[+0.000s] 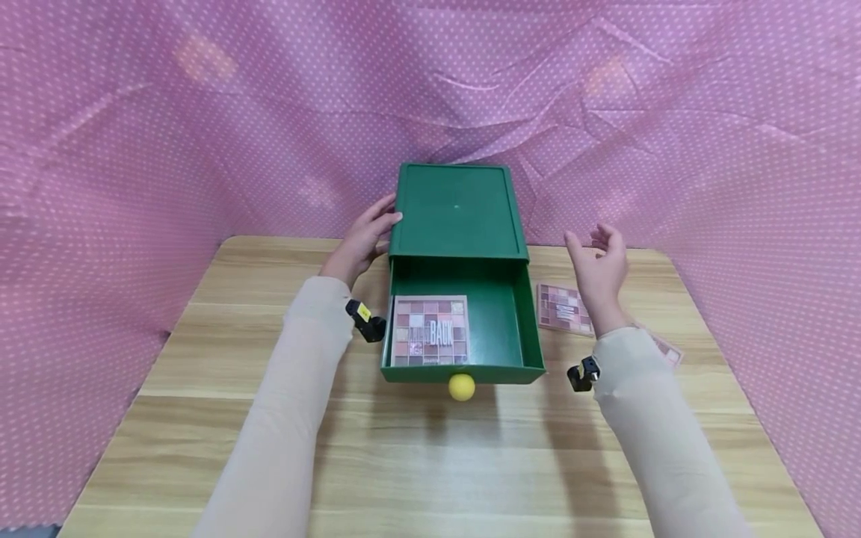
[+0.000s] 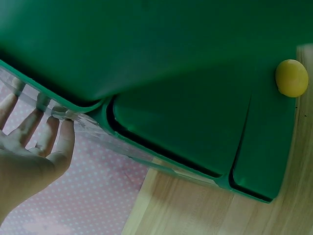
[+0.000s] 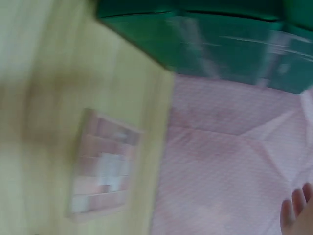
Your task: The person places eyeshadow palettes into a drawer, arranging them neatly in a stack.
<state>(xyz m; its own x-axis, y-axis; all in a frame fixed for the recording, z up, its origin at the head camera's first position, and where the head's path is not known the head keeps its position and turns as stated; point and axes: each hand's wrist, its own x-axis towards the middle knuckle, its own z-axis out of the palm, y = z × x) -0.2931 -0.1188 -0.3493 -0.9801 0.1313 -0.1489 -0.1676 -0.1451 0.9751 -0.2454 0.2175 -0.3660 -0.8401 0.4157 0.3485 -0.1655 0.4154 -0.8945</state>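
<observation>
A green drawer box (image 1: 460,213) stands with its drawer (image 1: 494,321) pulled out toward me; a round yellow knob (image 1: 461,387) is on the drawer front. Inside the drawer, at its left, lies an eyeshadow palette (image 1: 430,330) with "BACK" printed on its lid. My left hand (image 1: 363,243) touches the left side of the box, its fingertips against the see-through side in the left wrist view. To the right of the box my right hand (image 1: 602,273) is raised, fingers loosely bent and holding nothing. Below it a second palette (image 1: 563,308) rests on the table.
Another palette (image 1: 666,350) lies farther right, partly hidden by my right sleeve. The wooden table (image 1: 222,381) ends behind the box at a pink dotted curtain (image 1: 303,97), which also hangs along both sides. Wrist cameras (image 1: 366,321) are strapped to my sleeves.
</observation>
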